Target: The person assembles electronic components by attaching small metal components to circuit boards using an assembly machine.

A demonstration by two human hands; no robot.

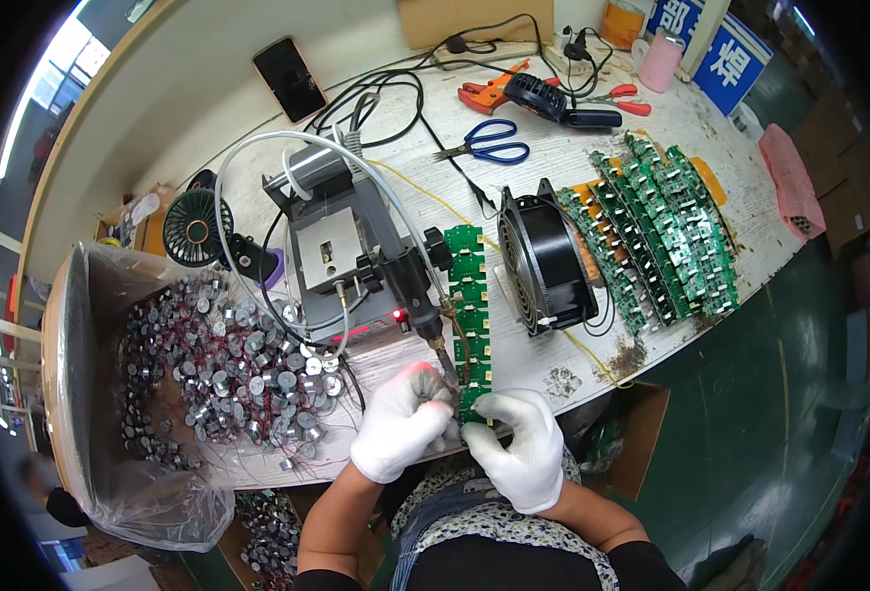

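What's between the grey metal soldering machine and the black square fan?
In the head view, a long green circuit-board strip lies between the soldering machine and the fan; a thin yellow wire crosses there too.

Long green circuit strip [473, 321] lies on white bench [543, 371]; seemingly flat.

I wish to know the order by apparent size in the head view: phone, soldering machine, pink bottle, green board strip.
From largest to smallest:
1. Soldering machine
2. Green board strip
3. Phone
4. Pink bottle
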